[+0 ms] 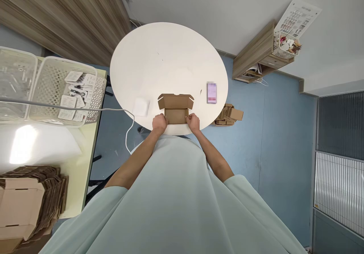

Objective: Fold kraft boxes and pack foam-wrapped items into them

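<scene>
A small brown cardboard box (176, 116) sits at the near edge of the round white table (170, 57). Its lid is raised and leans away from me, with side flaps spread out; the inside looks bare. My left hand (160, 123) grips the box's left wall, fingers closed around it. On the opposite wall, my right hand (193, 122) is closed in the same way, its thumb at the inner side. Left of the box lies a white, flat, square item (141, 107). A phone with a blurred pink screen (211, 93) rests to the right.
Folded boxes (227, 115) are piled low beside the table's right side. At left, a side table (76, 185) bears white baskets (64, 91), one with printed cards, and a stack of flattened cardboard (25, 204). A white cable (113, 109) crosses in front of the baskets.
</scene>
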`<control>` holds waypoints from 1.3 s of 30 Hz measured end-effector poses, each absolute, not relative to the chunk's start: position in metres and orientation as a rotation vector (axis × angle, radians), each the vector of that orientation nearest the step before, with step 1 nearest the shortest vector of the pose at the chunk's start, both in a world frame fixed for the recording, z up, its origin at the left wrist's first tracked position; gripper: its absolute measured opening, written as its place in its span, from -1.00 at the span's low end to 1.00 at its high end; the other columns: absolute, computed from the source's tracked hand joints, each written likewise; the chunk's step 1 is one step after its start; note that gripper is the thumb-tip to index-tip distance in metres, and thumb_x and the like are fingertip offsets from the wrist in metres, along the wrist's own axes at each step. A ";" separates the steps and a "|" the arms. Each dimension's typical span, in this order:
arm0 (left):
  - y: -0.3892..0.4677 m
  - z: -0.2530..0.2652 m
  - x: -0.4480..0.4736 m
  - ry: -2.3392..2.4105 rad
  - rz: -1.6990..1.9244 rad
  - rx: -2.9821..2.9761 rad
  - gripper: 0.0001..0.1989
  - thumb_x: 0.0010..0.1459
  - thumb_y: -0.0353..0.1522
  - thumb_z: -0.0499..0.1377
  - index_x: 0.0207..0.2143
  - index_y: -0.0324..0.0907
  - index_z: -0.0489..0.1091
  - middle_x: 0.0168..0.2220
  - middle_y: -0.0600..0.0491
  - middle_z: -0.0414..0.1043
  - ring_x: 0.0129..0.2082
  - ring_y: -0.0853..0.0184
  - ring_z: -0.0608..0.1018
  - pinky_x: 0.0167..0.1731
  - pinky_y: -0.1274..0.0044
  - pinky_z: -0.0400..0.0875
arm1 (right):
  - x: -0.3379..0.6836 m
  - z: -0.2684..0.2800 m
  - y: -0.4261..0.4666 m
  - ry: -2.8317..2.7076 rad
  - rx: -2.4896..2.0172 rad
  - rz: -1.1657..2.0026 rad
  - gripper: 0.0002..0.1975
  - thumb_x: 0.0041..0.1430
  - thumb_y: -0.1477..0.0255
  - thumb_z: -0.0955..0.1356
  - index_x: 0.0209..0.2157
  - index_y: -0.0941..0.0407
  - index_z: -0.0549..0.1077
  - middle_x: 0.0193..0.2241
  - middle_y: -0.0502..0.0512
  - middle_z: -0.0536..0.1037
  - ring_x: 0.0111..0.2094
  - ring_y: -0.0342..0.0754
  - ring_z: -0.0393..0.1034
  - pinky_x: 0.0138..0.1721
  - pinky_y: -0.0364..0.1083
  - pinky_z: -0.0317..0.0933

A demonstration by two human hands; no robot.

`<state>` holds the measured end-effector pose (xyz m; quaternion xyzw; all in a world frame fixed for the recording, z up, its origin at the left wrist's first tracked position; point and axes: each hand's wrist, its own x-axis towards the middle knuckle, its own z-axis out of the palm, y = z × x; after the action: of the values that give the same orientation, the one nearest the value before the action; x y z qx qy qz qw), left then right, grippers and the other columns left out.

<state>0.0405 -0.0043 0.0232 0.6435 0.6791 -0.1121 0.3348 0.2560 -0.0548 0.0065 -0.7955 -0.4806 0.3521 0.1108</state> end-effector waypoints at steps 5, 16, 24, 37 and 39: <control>-0.003 0.030 0.043 1.762 -0.327 1.667 -0.73 0.37 -0.38 0.10 0.01 -0.26 0.52 -0.03 -0.34 0.60 -0.01 -0.11 0.64 -0.12 0.27 0.51 | 0.251 0.012 -0.046 -1.702 -2.499 0.948 -0.83 0.49 0.44 0.26 -0.27 0.05 0.39 -0.26 0.18 0.60 -0.21 0.09 0.50 -0.21 -0.04 0.22; 0.014 0.034 0.046 1.775 -0.206 1.671 -0.62 0.45 -0.27 -0.01 0.02 -0.22 0.56 0.01 -0.29 0.60 0.00 -0.11 0.62 -0.08 0.21 0.52 | 0.256 0.019 -0.018 -1.587 -2.554 0.925 -0.83 0.47 0.32 0.31 -0.25 0.05 0.43 -0.24 0.22 0.61 -0.18 0.16 0.54 -0.16 0.01 0.32; 0.012 0.030 0.033 1.778 0.013 1.543 -0.63 0.47 -0.22 0.01 0.06 -0.13 0.56 0.03 -0.20 0.61 0.02 -0.07 0.61 -0.01 0.22 0.50 | 0.277 0.029 -0.020 -1.440 -2.483 0.899 -0.78 0.43 0.20 0.36 -0.25 0.05 0.48 -0.16 0.24 0.67 -0.11 0.17 0.56 -0.09 0.06 0.36; 0.026 0.014 -0.047 2.200 0.251 1.148 -0.31 0.28 -0.23 0.29 0.35 -0.35 0.22 0.27 -0.47 0.36 0.32 -0.30 0.40 0.20 0.01 0.44 | 0.259 0.064 -0.034 -1.258 -2.473 0.849 -0.74 0.41 0.24 0.32 -0.17 0.09 0.58 -0.12 0.22 0.73 -0.10 0.14 0.60 -0.03 0.03 0.38; 0.028 0.014 -0.051 2.180 0.225 1.120 -0.35 0.27 -0.22 0.32 0.29 -0.37 0.27 0.26 -0.48 0.34 0.30 -0.30 0.41 0.18 0.03 0.45 | 0.257 0.067 -0.038 -1.245 -2.480 0.837 -0.74 0.39 0.24 0.32 -0.18 0.09 0.59 -0.13 0.22 0.73 -0.12 0.14 0.60 -0.05 0.02 0.39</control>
<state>-0.0508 0.0279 0.0139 0.4290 0.8350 0.0860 0.3337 0.2569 -0.0377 0.0674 -0.8493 -0.4263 0.2867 0.1216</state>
